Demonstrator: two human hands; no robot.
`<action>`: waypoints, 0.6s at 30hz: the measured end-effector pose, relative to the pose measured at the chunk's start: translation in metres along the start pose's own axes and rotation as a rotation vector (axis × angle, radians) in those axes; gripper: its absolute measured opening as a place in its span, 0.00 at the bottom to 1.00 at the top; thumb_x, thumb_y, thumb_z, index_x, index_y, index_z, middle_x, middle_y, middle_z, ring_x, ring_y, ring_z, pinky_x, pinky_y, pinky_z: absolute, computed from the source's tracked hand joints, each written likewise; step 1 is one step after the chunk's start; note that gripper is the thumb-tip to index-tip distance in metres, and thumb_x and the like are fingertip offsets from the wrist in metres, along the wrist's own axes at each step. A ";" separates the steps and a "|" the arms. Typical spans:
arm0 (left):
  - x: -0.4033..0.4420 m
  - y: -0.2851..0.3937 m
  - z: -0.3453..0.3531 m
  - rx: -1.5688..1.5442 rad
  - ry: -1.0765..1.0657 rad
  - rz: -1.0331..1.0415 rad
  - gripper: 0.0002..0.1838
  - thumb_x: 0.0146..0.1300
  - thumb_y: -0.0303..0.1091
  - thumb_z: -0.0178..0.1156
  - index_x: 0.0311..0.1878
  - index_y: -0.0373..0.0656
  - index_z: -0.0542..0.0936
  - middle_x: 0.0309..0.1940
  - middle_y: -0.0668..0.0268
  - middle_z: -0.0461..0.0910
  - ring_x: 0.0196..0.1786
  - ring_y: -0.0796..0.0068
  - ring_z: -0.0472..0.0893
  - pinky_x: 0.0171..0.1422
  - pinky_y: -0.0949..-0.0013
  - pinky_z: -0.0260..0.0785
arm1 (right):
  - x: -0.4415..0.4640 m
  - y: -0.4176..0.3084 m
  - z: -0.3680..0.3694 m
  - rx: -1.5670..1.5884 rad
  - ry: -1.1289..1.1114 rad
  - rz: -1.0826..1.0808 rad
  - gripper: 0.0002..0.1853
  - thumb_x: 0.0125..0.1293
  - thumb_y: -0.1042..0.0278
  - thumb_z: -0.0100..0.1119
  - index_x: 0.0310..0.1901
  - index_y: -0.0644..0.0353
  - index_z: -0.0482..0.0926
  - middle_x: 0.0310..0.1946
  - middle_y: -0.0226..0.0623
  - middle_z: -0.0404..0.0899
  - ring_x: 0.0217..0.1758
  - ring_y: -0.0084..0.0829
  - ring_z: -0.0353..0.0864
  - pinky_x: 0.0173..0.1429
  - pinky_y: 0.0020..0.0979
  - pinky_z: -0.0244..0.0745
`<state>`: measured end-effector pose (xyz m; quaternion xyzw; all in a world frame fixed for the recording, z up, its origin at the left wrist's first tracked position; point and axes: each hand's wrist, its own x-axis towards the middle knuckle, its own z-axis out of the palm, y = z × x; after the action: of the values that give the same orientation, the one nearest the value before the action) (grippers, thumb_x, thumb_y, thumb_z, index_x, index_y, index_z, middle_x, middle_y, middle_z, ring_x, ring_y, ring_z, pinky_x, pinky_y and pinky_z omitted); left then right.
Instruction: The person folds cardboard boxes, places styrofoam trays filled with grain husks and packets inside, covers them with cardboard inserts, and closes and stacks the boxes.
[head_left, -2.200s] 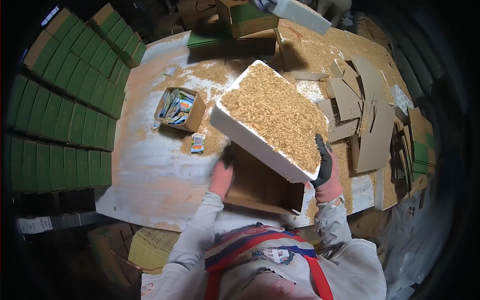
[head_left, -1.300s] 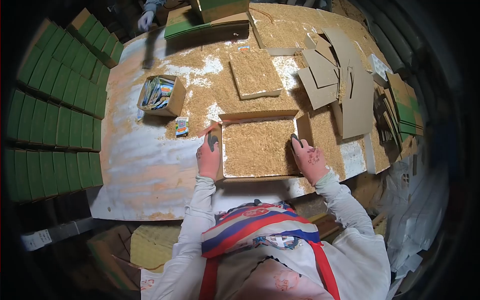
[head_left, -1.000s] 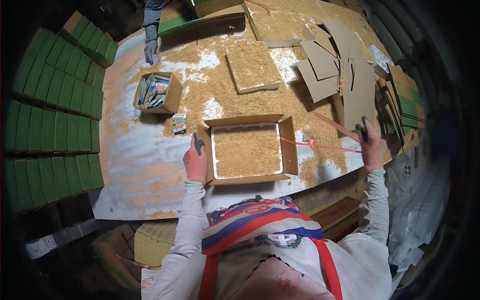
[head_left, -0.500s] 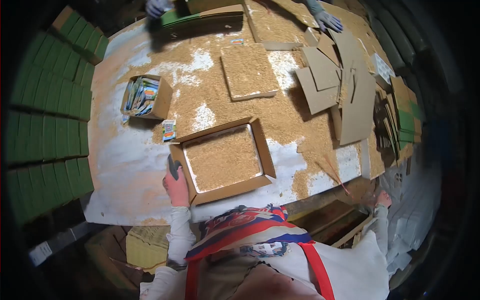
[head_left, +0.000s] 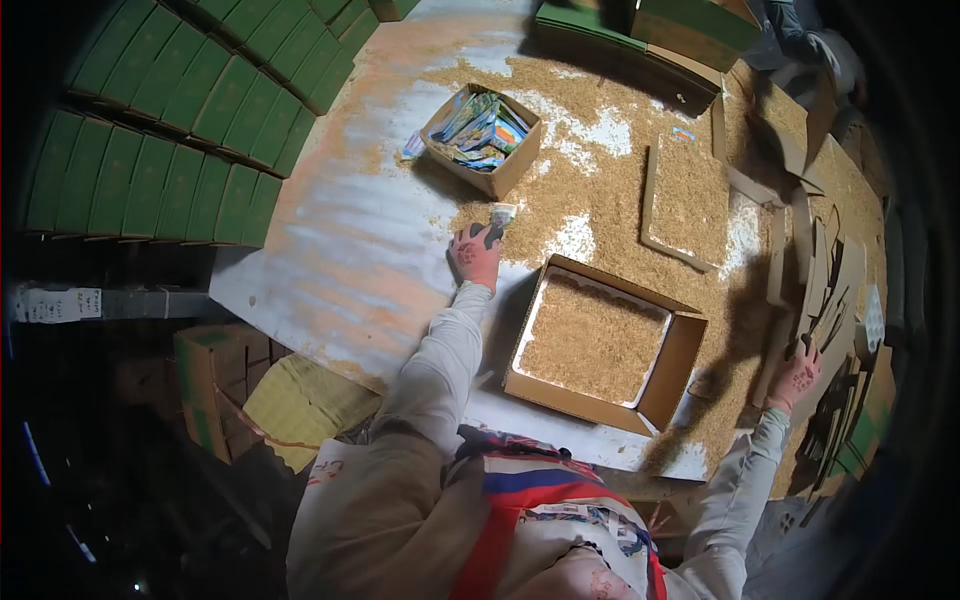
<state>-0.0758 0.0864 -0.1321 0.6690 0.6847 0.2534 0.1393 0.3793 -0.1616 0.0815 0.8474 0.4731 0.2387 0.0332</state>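
My left hand (head_left: 475, 254), in a pink glove with dark fingertips, reaches over the table. Its fingers are closed on the near edge of a small printed packet (head_left: 503, 214). At the right, my right hand (head_left: 794, 378), gloved alike, has its fingers bent round the edge of a flat cardboard sheet (head_left: 832, 310). Between my arms an open cardboard box (head_left: 685, 365) stands on the table; inside it is a white-rimmed tray filled level with light-brown flakes (head_left: 597, 340). Just beyond my left hand is a smaller carton (head_left: 510, 178) full of similar packets (head_left: 485, 130).
Green boxes (head_left: 205, 115) are stacked along the left. Loose flakes lie over the white table (head_left: 370, 230). A flake-covered tray (head_left: 688, 200) lies beyond the open box. Green cardboard (head_left: 690, 25) stands at the back, near another person's sleeve (head_left: 835, 60).
My left hand has left the open box's side and reached forward to the packet. My right hand has moved up from the table's edge to the cardboard. The view has swung left.
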 end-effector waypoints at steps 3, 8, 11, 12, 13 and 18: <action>-0.001 0.016 -0.026 -0.211 0.201 -0.054 0.16 0.47 0.36 0.66 0.42 0.49 0.84 0.51 0.59 0.74 0.54 0.57 0.69 0.61 0.57 0.60 | -0.007 0.033 -0.055 0.206 0.278 0.048 0.09 0.58 0.74 0.58 0.40 0.66 0.79 0.44 0.42 0.79 0.48 0.40 0.77 0.52 0.37 0.72; -0.061 0.119 -0.140 -0.419 -0.069 0.608 0.18 0.49 0.36 0.63 0.46 0.48 0.82 0.59 0.59 0.68 0.63 0.54 0.61 0.67 0.49 0.49 | -0.037 -0.055 -0.184 0.434 0.332 0.094 0.10 0.55 0.77 0.60 0.40 0.68 0.77 0.42 0.44 0.78 0.41 0.37 0.81 0.45 0.33 0.76; -0.092 0.143 -0.145 -0.106 -0.316 0.814 0.24 0.49 0.43 0.62 0.53 0.52 0.77 0.61 0.59 0.65 0.65 0.52 0.58 0.68 0.41 0.43 | -0.064 -0.150 -0.210 0.708 -0.063 -0.149 0.10 0.53 0.76 0.60 0.38 0.63 0.75 0.40 0.46 0.74 0.35 0.45 0.79 0.39 0.36 0.76; -0.095 0.145 -0.145 -0.014 -0.347 0.775 0.26 0.50 0.45 0.61 0.55 0.53 0.76 0.61 0.59 0.65 0.66 0.51 0.57 0.68 0.40 0.42 | -0.077 -0.178 -0.198 0.896 -0.227 -0.202 0.10 0.52 0.74 0.62 0.37 0.60 0.74 0.38 0.45 0.74 0.32 0.47 0.78 0.37 0.37 0.75; -0.091 0.137 -0.156 -0.115 -0.247 0.570 0.26 0.51 0.34 0.60 0.57 0.47 0.73 0.62 0.55 0.62 0.67 0.55 0.57 0.71 0.51 0.44 | -0.088 -0.208 -0.183 0.904 -0.383 -0.207 0.10 0.53 0.70 0.62 0.36 0.59 0.73 0.38 0.43 0.74 0.34 0.45 0.78 0.39 0.38 0.73; -0.073 0.115 -0.180 -0.498 -0.050 0.287 0.20 0.56 0.22 0.55 0.54 0.37 0.73 0.57 0.57 0.69 0.61 0.58 0.66 0.67 0.63 0.56 | -0.112 -0.301 -0.084 1.245 -1.066 -0.129 0.11 0.56 0.65 0.56 0.31 0.66 0.76 0.27 0.47 0.77 0.28 0.41 0.76 0.36 0.38 0.71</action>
<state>-0.0694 -0.0168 0.0678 0.7104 0.4959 0.4142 0.2790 0.0574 -0.1013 0.0288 0.6815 0.4873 -0.5042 -0.2092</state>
